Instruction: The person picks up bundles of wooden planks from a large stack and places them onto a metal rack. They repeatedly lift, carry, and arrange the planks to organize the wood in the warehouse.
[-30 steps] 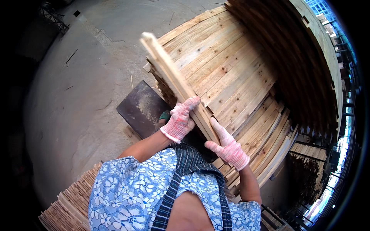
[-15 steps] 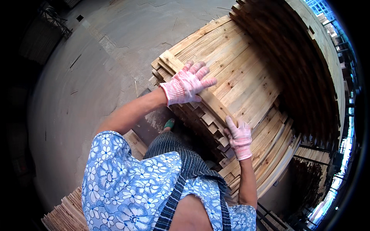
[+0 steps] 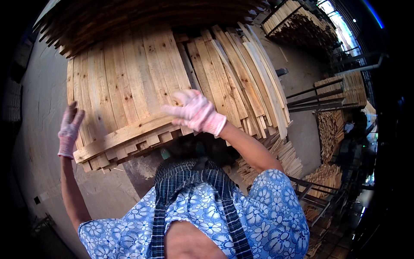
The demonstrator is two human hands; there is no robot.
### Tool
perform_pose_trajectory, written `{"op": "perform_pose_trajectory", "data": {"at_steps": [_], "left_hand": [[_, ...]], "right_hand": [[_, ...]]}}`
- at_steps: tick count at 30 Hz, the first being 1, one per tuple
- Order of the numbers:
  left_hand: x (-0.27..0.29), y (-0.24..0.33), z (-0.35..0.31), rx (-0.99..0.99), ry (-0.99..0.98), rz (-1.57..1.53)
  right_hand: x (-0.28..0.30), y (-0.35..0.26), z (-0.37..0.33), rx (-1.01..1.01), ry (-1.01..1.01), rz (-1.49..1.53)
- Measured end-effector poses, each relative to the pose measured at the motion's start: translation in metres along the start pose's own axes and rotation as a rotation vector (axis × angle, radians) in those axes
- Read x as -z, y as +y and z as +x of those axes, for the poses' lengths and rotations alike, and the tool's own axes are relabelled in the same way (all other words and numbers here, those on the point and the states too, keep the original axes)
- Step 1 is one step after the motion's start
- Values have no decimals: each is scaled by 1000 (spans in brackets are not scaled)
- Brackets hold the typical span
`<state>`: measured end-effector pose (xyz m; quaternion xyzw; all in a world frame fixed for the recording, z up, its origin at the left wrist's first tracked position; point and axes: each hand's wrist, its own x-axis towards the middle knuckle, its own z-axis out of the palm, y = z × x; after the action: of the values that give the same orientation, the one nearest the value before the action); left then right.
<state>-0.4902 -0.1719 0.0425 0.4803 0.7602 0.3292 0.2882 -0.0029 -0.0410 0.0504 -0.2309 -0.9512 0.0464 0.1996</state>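
A long wooden board (image 3: 125, 136) lies crosswise on the near end of a stack of planks (image 3: 127, 80). My left hand (image 3: 70, 129), in a pink-and-white knit glove, is at the left side of the stack, just past the board's left end. Its fingers point up and apart, and nothing shows in them. Over the right end of the board is my right hand (image 3: 200, 114) in a matching glove. Its stretched fingers are smeared by motion; whether they touch the wood is unclear.
Looser planks (image 3: 233, 77) lie right of the stack, some jutting out. A dark, taller pile of wood (image 3: 142, 15) rises behind. Metal bars (image 3: 317, 95) and more wood bundles (image 3: 325, 129) stand at the right. Concrete floor (image 3: 36, 112) shows at the left.
The view has turned, bringing the stack in front. My left hand has come off the crosswise board to the stack's left side. My right hand's fingers have lifted and spread at its right end.
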Motion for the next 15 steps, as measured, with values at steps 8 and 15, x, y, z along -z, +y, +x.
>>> {"op": "perform_pose_trajectory", "data": {"at_steps": [8,15], "left_hand": [[54,-186,63,606,-34,-502],[46,-132,65,396,405,255]], "right_hand": [[100,131,-190,-1083,-151,-495],[96,167,-244,-1108,-185,-391]]}}
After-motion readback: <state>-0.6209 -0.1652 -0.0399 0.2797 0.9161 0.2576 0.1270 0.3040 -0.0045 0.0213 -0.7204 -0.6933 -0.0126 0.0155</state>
